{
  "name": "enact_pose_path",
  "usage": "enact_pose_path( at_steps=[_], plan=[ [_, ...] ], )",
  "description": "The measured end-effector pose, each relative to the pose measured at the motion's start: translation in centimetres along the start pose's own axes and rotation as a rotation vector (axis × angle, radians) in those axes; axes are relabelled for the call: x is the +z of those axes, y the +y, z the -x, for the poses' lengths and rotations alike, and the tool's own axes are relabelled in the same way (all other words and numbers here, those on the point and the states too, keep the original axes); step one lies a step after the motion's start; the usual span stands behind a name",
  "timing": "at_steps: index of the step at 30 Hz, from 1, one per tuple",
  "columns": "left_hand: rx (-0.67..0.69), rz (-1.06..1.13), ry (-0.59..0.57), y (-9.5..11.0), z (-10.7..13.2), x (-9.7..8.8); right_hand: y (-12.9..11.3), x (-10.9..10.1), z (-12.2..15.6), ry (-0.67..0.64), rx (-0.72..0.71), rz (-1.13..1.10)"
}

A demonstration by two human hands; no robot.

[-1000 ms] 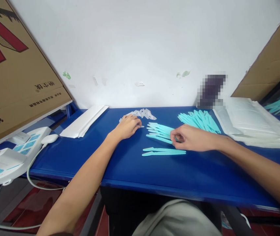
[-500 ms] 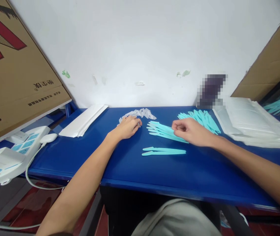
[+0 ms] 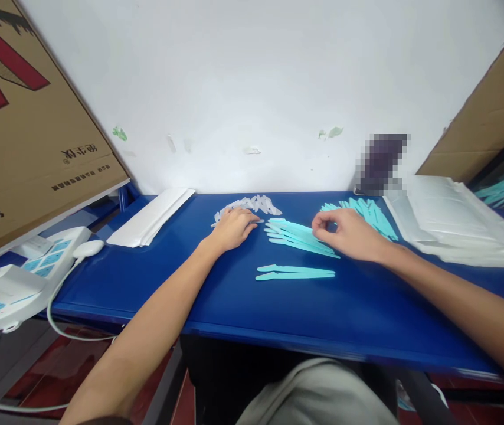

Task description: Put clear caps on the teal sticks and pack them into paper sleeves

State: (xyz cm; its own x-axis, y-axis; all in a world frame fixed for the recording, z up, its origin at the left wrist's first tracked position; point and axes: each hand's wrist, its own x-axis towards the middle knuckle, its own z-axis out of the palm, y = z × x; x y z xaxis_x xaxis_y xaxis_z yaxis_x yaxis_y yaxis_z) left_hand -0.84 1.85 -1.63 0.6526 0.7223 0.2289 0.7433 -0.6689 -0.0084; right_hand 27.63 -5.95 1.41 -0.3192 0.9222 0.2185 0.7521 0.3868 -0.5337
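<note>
Right hand [image 3: 347, 233] shifted farther out over blue table [image 3: 278, 310] since second ago, fingers curled at fanned teal sticks [image 3: 296, 236]; left hand [image 3: 233, 229] half-curled at translucent pieces [image 3: 259, 204]; whether either grips anything, cannot tell.

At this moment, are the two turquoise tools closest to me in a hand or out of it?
Out: the two turquoise tools lie on the blue table, and neither the left hand nor the right hand touches them.
</note>
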Motion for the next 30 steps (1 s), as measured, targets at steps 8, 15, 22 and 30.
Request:
enact_pose_path(
  at_steps=[8, 15, 22, 30],
  plan=[
    [0.016, -0.142, -0.024, 0.7, -0.1, -0.5, 1.6, 0.2, -0.3, 0.022, -0.104, 0.170],
    [-0.005, 0.113, 0.174, 0.5, 0.2, -0.7, 2.7, 0.4, -0.6, 0.081, -0.178, 0.310],
    [-0.014, 0.208, 0.209, 0.9, 0.4, -1.2, 2.5, 0.3, -0.5, 0.090, -0.186, 0.268],
    [0.071, 0.386, 0.280, 2.5, 0.2, -0.8, 1.8, 0.7, -0.4, 0.058, -0.196, 0.217]
  ],
)
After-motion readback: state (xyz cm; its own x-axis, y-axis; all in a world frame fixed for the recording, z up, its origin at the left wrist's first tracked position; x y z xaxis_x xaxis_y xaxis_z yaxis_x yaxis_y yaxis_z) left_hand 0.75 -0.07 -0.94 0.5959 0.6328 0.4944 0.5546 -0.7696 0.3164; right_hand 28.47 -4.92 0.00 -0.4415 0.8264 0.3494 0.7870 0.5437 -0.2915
